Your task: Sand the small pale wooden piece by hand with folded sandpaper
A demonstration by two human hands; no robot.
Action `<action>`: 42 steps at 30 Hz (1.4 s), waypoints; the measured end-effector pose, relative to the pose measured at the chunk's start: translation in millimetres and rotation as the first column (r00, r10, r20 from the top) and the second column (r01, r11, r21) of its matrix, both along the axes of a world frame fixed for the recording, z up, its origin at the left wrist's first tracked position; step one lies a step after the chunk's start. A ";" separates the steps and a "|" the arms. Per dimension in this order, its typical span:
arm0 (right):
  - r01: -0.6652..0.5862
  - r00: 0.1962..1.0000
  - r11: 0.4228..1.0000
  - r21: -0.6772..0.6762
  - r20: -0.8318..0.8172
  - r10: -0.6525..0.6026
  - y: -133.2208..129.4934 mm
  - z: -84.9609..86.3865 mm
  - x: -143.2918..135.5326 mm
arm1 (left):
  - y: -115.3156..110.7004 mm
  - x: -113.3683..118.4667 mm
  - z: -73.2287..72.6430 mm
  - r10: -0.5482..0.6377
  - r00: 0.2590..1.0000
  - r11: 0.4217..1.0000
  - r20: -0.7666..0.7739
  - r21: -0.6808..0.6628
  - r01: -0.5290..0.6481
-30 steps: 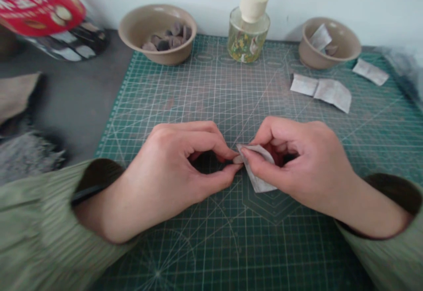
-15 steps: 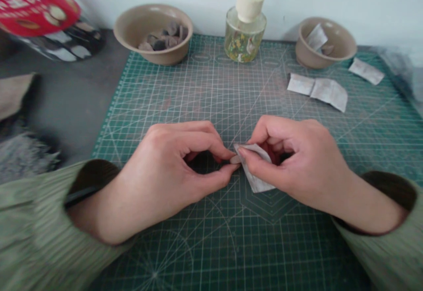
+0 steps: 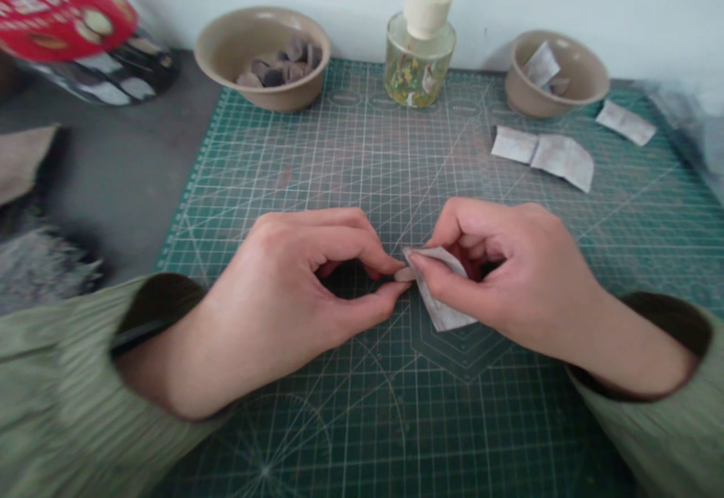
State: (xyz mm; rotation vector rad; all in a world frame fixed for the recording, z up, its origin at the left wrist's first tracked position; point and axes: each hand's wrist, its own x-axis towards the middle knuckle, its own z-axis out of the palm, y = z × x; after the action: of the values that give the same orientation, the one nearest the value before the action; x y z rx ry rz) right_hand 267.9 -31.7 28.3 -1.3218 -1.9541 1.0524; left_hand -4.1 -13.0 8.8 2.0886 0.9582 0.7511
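My left hand (image 3: 299, 279) pinches a small, flat, brownish piece that looks like stone (image 3: 403, 275) between thumb and forefinger. Much of that piece is covered by the fingertips and the sheet. Opposite it, my right hand (image 3: 503, 264) grips a folded grey-white piece of sandpaper (image 3: 446, 309) between thumb and fingers. The sheet's folded edge touches the right end of the small piece. Both hands are closed just above the green cutting mat (image 3: 362, 422).
At the back stand a brown bowl (image 3: 226, 41) of small stones, a glass reed diffuser (image 3: 419, 53) and a smaller bowl (image 3: 588, 68) with scraps. More paper strips (image 3: 562, 160) lie at right. On the left are a red-labelled container (image 3: 62, 7) and a grey fuzzy cloth (image 3: 45, 268).
My right hand and the folded sandpaper have shifted very slightly to the right along the small piece. My left hand stays nearly in place.
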 end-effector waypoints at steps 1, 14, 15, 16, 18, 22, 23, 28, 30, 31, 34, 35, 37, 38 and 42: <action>-0.013 1.000 1.000 -0.012 -0.001 0.013 0.0 0.1 0.1 | -0.1 -0.1 -0.1 -0.002 1.000 1.000 0.001 -0.005 0.002; -0.100 0.995 0.994 0.033 0.034 0.099 4.9 5.5 2.6 | 1.2 0.1 -1.8 -0.011 1.000 1.000 -0.015 0.017 0.011; -0.124 0.992 0.992 0.026 0.034 0.123 5.0 7.4 4.4 | 1.1 -0.3 -2.1 -0.013 1.000 1.000 -0.008 0.019 0.013; -0.119 0.993 0.993 0.022 0.024 0.118 4.5 9.0 6.1 | 1.0 -0.7 -2.3 -0.016 1.000 1.000 -0.003 0.020 0.016; -0.010 0.999 1.000 0.012 -0.032 0.010 2.7 10.7 7.9 | 0.8 -1.2 -2.7 -0.015 1.000 0.999 -0.001 0.031 0.015; 0.290 0.933 0.955 -0.067 -0.200 -0.298 1.0 6.2 5.0 | 0.7 -1.2 -2.6 -0.021 0.999 0.999 -0.024 0.046 0.022; 0.314 0.918 0.945 -0.088 -0.226 -0.326 1.6 4.1 3.5 | 0.7 -1.1 -2.5 -0.021 0.999 0.999 -0.025 0.049 0.023; 0.303 0.895 0.941 -0.148 -0.295 -0.334 6.8 -3.6 -2.7 | 0.5 -0.4 -3.0 -0.023 1.000 0.998 -0.010 0.061 0.024; 0.318 0.881 0.935 -0.159 -0.313 -0.353 7.1 -3.7 -4.3 | -0.2 0.1 -3.6 -0.025 1.000 0.997 0.010 0.079 0.024; 0.328 0.875 0.932 -0.158 -0.322 -0.362 6.6 -3.4 -5.0 | -0.8 0.3 -3.8 -0.027 0.999 0.996 0.020 0.087 0.025; 0.349 0.869 0.928 -0.133 -0.325 -0.373 2.9 -1.7 -6.5 | -2.7 1.1 -3.9 -0.022 0.999 0.994 0.039 0.105 0.018; 0.352 0.874 0.928 -0.125 -0.312 -0.373 1.2 -1.1 -6.6 | -3.3 1.3 -3.8 -0.020 0.999 0.995 0.039 0.102 0.016; 0.337 0.893 0.934 -0.119 -0.274 -0.357 -2.0 0.1 -6.3 | -4.2 1.6 -3.8 -0.013 0.999 0.995 0.038 0.097 0.009; 0.322 0.905 0.939 -0.120 -0.253 -0.342 -3.5 0.8 -5.8 | -4.5 1.6 -3.9 -0.011 0.999 0.995 0.040 0.096 0.007; 0.254 0.947 0.959 -0.124 -0.170 -0.273 -7.8 4.3 -4.5 | -5.6 0.9 -5.4 0.002 0.999 0.997 0.043 0.079 -0.005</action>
State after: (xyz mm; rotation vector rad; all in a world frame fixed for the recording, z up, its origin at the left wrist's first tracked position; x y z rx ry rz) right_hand 263.4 -39.4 32.6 -1.4374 -1.5553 1.1086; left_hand -3.2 -18.6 3.4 2.1307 0.9226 0.8451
